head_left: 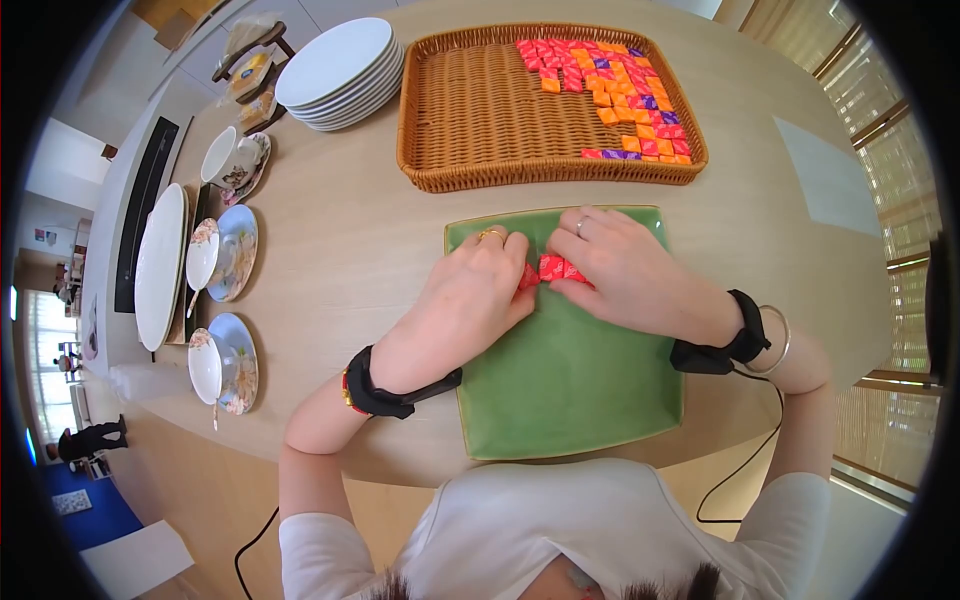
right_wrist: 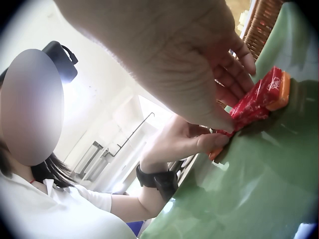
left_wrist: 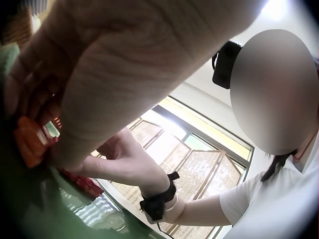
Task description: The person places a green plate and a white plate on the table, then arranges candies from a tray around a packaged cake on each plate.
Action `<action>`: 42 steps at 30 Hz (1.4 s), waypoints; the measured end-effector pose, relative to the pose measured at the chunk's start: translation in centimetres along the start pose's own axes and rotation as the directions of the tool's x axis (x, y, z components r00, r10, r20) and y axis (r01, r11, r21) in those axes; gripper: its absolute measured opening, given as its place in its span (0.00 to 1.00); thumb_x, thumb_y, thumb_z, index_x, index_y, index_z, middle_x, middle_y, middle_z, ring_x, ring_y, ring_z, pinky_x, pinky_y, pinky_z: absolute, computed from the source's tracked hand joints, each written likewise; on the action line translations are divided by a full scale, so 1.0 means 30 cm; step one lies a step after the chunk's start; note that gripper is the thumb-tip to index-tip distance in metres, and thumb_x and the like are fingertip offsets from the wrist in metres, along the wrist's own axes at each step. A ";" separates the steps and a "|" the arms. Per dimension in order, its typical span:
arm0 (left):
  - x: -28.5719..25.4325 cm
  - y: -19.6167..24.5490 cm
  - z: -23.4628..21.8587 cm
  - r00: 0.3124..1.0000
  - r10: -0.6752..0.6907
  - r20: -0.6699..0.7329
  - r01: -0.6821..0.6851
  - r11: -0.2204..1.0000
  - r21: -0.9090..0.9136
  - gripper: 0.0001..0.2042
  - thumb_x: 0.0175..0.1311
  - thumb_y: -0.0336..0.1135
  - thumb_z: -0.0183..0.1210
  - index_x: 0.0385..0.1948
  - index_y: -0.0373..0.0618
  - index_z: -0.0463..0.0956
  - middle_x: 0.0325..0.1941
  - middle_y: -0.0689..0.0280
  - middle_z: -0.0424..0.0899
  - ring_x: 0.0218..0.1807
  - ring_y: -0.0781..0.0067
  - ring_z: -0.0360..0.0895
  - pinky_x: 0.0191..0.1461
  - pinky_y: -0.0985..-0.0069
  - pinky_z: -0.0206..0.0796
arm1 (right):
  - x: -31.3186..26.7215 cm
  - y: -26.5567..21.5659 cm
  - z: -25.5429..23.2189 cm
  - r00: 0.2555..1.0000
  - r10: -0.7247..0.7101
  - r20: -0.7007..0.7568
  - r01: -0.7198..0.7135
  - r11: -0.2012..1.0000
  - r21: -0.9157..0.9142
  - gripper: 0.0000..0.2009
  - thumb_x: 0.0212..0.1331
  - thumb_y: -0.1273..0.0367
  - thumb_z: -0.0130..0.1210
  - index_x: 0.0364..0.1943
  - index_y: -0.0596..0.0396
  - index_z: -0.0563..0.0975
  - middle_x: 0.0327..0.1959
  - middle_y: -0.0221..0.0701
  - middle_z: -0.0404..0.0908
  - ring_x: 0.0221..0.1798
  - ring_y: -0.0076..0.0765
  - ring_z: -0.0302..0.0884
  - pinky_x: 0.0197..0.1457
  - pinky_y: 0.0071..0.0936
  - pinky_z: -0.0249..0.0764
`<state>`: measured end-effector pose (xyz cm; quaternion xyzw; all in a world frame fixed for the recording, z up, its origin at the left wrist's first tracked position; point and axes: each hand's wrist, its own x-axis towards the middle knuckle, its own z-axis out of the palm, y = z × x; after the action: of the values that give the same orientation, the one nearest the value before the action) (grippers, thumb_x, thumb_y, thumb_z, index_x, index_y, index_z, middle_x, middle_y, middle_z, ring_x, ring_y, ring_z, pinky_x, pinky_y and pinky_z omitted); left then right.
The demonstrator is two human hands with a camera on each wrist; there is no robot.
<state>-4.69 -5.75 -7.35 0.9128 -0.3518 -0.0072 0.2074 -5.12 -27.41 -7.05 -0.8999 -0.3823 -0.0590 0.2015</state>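
Over the upper part of a green square plate (head_left: 570,390), both hands meet at small wrapped candies. My left hand (head_left: 478,285) pinches a red-wrapped candy (head_left: 526,278) between thumb and fingers, mostly covered by them in the head view. An orange candy (left_wrist: 31,144) shows at those fingers in the left wrist view. My right hand (head_left: 625,270) holds red candies (head_left: 558,268), fingers behind and thumb in front. In the right wrist view these red candies (right_wrist: 254,102) stand in a row on the plate, with an orange candy (right_wrist: 283,92) against the outer end.
Behind the plate stands a wicker tray (head_left: 480,180) with many red, orange and purple candies at its right. A stack of white plates (head_left: 340,70) is at back left. Cups (head_left: 222,160), blue saucers (head_left: 238,365) and a white oval plate (head_left: 160,265) line the left side.
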 end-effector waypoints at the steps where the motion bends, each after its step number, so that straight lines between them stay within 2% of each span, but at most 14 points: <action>1: 0.000 0.001 0.000 1.000 -0.003 0.001 0.003 1.000 -0.003 0.12 0.57 0.33 0.64 0.32 0.39 0.69 0.32 0.54 0.76 0.39 0.47 0.77 0.42 0.57 0.72 | 0.000 -0.003 -0.001 1.000 0.004 -0.003 -0.004 1.000 -0.004 0.11 0.52 0.68 0.64 0.36 0.58 0.77 0.41 0.39 0.77 0.49 0.45 0.75 0.54 0.39 0.72; 6: -0.001 0.001 -0.007 0.999 -0.031 0.036 0.031 1.000 -0.007 0.16 0.56 0.36 0.68 0.34 0.39 0.69 0.34 0.53 0.77 0.40 0.47 0.78 0.43 0.57 0.72 | -0.008 -0.008 -0.015 1.000 0.018 -0.011 -0.018 0.999 -0.030 0.11 0.52 0.68 0.64 0.36 0.58 0.76 0.42 0.39 0.77 0.50 0.45 0.75 0.54 0.39 0.72; 8: -0.011 -0.001 -0.036 0.998 -0.036 0.057 0.036 0.999 0.001 0.20 0.53 0.40 0.72 0.37 0.38 0.70 0.37 0.53 0.78 0.43 0.47 0.78 0.45 0.57 0.71 | -0.021 -0.006 -0.036 0.999 0.025 -0.024 -0.026 0.999 -0.042 0.11 0.52 0.68 0.64 0.36 0.59 0.76 0.42 0.39 0.77 0.50 0.45 0.75 0.54 0.39 0.72; 10: -0.017 -0.002 -0.068 0.995 -0.043 0.091 0.042 0.999 0.019 0.22 0.52 0.40 0.73 0.38 0.38 0.70 0.38 0.52 0.77 0.43 0.47 0.77 0.46 0.58 0.71 | -0.034 -0.002 -0.056 0.996 0.081 0.026 -0.080 0.997 -0.023 0.16 0.53 0.64 0.66 0.42 0.56 0.77 0.42 0.37 0.75 0.50 0.46 0.74 0.54 0.40 0.71; 14: -0.033 -0.003 -0.104 0.986 -0.026 0.164 0.013 0.997 0.080 0.25 0.49 0.40 0.74 0.41 0.37 0.69 0.39 0.52 0.77 0.44 0.47 0.77 0.47 0.58 0.71 | -0.041 -0.004 -0.053 0.992 0.075 0.104 -0.076 0.997 0.000 0.15 0.54 0.64 0.66 0.41 0.57 0.77 0.41 0.37 0.75 0.49 0.45 0.74 0.53 0.40 0.72; 20: -0.038 -0.003 -0.123 0.972 -0.014 0.237 -0.005 0.997 0.079 0.25 0.49 0.38 0.74 0.42 0.38 0.68 0.38 0.51 0.77 0.44 0.46 0.77 0.47 0.58 0.70 | -0.044 -0.009 -0.030 0.993 0.089 0.073 -0.086 0.996 -0.037 0.14 0.55 0.66 0.65 0.41 0.58 0.76 0.38 0.36 0.75 0.46 0.44 0.74 0.51 0.39 0.71; 22: -0.039 -0.005 -0.120 0.973 -0.004 0.233 -0.012 0.998 0.069 0.25 0.49 0.37 0.73 0.41 0.38 0.68 0.37 0.52 0.77 0.43 0.46 0.77 0.47 0.57 0.70 | -0.045 -0.018 -0.030 0.994 0.100 0.035 -0.098 0.993 -0.066 0.12 0.52 0.68 0.65 0.35 0.57 0.74 0.36 0.37 0.77 0.45 0.43 0.76 0.49 0.38 0.71; 29: -0.036 -0.005 -0.113 0.970 0.014 0.241 -0.026 0.999 0.046 0.23 0.51 0.35 0.72 0.42 0.38 0.67 0.36 0.52 0.77 0.43 0.46 0.77 0.47 0.57 0.70 | -0.062 -0.017 -0.030 0.991 0.128 0.042 -0.124 0.989 -0.086 0.15 0.52 0.65 0.67 0.37 0.57 0.74 0.38 0.36 0.76 0.45 0.43 0.75 0.49 0.38 0.70; 31: -0.035 -0.006 -0.116 0.968 0.005 0.252 -0.018 0.998 0.052 0.23 0.51 0.34 0.72 0.42 0.38 0.67 0.36 0.52 0.77 0.43 0.46 0.77 0.47 0.57 0.70 | -0.082 -0.017 -0.058 0.992 0.128 -0.008 -0.128 0.985 -0.116 0.17 0.52 0.63 0.67 0.39 0.57 0.74 0.40 0.36 0.75 0.47 0.42 0.75 0.50 0.38 0.70; 35: -0.036 -0.002 -0.126 0.965 -0.001 0.264 -0.013 0.999 0.053 0.22 0.51 0.31 0.71 0.42 0.38 0.67 0.36 0.52 0.77 0.43 0.46 0.77 0.47 0.57 0.70 | -0.127 -0.028 -0.110 0.982 0.183 0.052 -0.174 0.975 -0.140 0.18 0.53 0.63 0.68 0.41 0.57 0.74 0.41 0.36 0.74 0.48 0.42 0.74 0.50 0.38 0.71; 37: -0.038 -0.005 -0.122 0.964 0.006 0.264 -0.021 0.998 0.051 0.22 0.51 0.31 0.71 0.42 0.38 0.67 0.36 0.52 0.77 0.43 0.45 0.77 0.47 0.57 0.70 | -0.149 -0.036 -0.122 0.969 0.223 0.107 -0.214 0.973 -0.090 0.18 0.53 0.65 0.68 0.41 0.57 0.73 0.40 0.37 0.73 0.47 0.45 0.74 0.48 0.39 0.72; 42: -0.032 -0.001 -0.127 0.958 0.012 0.285 -0.026 0.999 0.043 0.21 0.52 0.29 0.70 0.43 0.38 0.67 0.36 0.52 0.78 0.43 0.44 0.77 0.47 0.57 0.70 | -0.171 -0.040 -0.103 0.943 0.311 0.121 -0.313 0.950 0.001 0.16 0.54 0.68 0.66 0.41 0.59 0.72 0.39 0.39 0.72 0.44 0.49 0.74 0.45 0.41 0.73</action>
<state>-4.79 -3.68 -4.02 0.9034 -0.3868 -0.1282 0.1335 -9.42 -31.33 -5.20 -0.9489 -0.2469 0.0315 0.1939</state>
